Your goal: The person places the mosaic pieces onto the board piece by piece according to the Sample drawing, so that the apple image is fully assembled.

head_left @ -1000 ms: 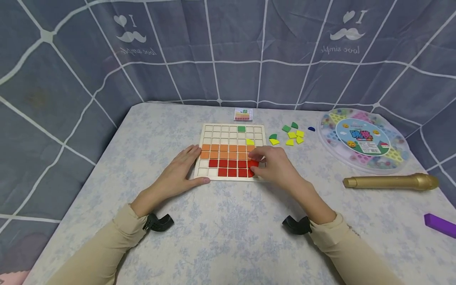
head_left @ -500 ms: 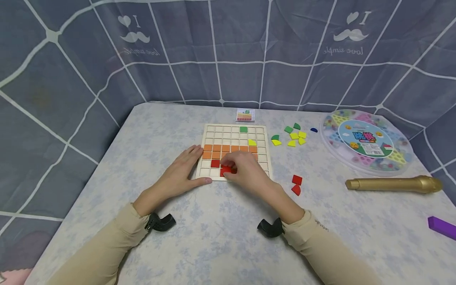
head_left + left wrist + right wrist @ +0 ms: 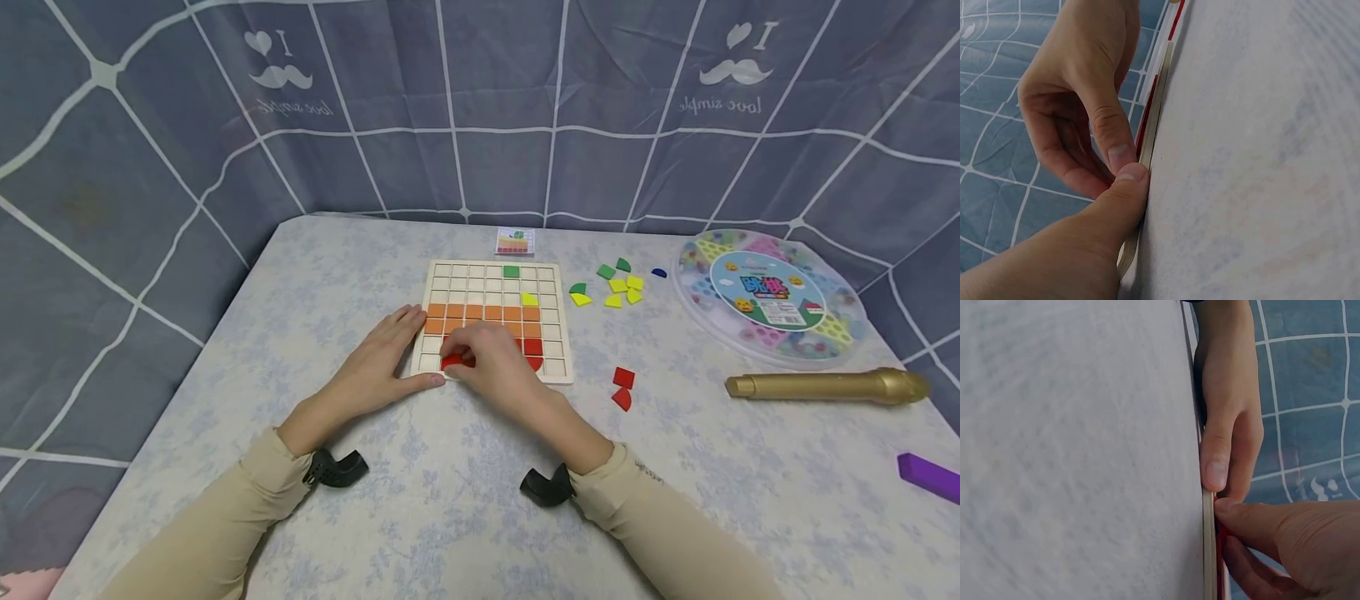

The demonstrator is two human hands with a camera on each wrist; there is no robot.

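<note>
A pale square grid board point(image 3: 557, 321) lies on the table with rows of orange tiles point(image 3: 491, 313) and red tiles point(image 3: 532, 346) in its cells. Its upper cells hold a green tile point(image 3: 512, 272) and a yellow tile point(image 3: 529, 299). My left hand point(image 3: 386, 354) rests along the board's left edge, fingers extended, thumb at the near corner. Over the nearest row, my right hand point(image 3: 491, 367) pinches a red piece point(image 3: 453, 362) between thumb and fingers, low at the cells; its palm hides part of the red rows. In the left wrist view, the two thumbs are close together.
Right of the board lie loose yellow pieces point(image 3: 634, 283), green pieces point(image 3: 606, 272), two red pieces point(image 3: 624, 378) and a blue piece point(image 3: 659, 272). A small picture card point(image 3: 515, 242) sits behind. Farther right are a round game box point(image 3: 840, 333), a gold microphone point(image 3: 825, 387) and a purple block point(image 3: 928, 477).
My right hand has moved left along the red rows, from the right end to the second column of the nearest row. Two loose red pieces have come into view. My left hand stays put.
</note>
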